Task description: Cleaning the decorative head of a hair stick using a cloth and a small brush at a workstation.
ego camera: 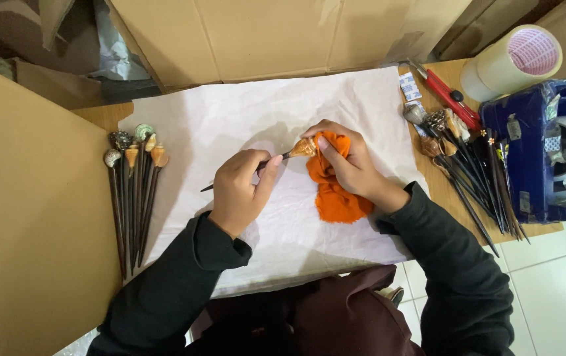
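Your left hand (240, 191) grips the dark stick (271, 160) mid-sheet on the white paper (243, 112). Your right hand (349, 161) pinches the orange cloth (332, 198) against its shell tip (304, 148). More sticks (133, 191) lie along the paper's left edge, a tape roll (513, 59) at the tabletop's far right corner.

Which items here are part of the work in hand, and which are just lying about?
In use:
left hand gripping the dark wooden shell-tipped stick
right hand pressing the orange cloth
white paper sheet

Lying about:
row of shell-tipped sticks
heap of sticks
clear tape roll
blue tape dispenser
red cutter
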